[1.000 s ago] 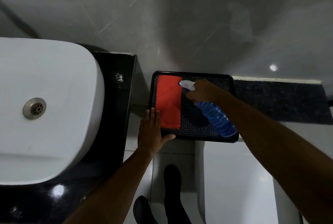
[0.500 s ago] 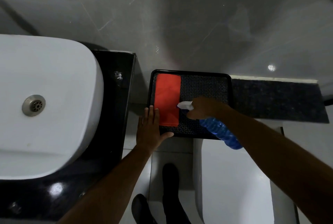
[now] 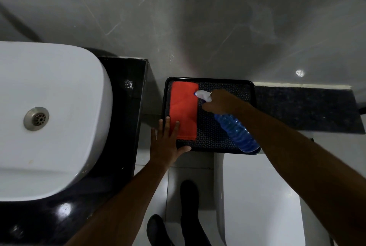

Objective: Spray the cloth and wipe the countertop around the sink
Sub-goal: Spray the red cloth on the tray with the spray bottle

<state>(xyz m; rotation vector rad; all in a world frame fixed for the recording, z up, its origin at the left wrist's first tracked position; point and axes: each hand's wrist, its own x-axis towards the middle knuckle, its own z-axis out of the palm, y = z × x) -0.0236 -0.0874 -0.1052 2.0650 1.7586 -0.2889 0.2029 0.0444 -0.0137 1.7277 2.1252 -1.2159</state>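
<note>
A folded orange cloth (image 3: 183, 107) lies along the left side of a black patterned tray (image 3: 225, 85). My right hand (image 3: 221, 102) grips the neck of a blue spray bottle (image 3: 236, 132), and its white nozzle (image 3: 203, 94) points at the cloth's upper right edge. My left hand (image 3: 166, 142) lies flat with fingers spread on the tray's near left corner, its fingertips on the cloth's lower end. A white sink (image 3: 51, 119) with a metal drain (image 3: 36, 119) sits on a glossy black countertop (image 3: 126, 107) to the left.
The tray rests on a white toilet tank (image 3: 257, 196), beside a dark speckled ledge (image 3: 305, 107). A grey tiled wall (image 3: 198, 17) rises behind. My dark shoes (image 3: 188, 216) stand on the pale floor in the gap between counter and toilet.
My right hand has carried the spray bottle back up the tray, from the cloth's lower part to its upper right edge. My left hand stays flat on the tray corner.
</note>
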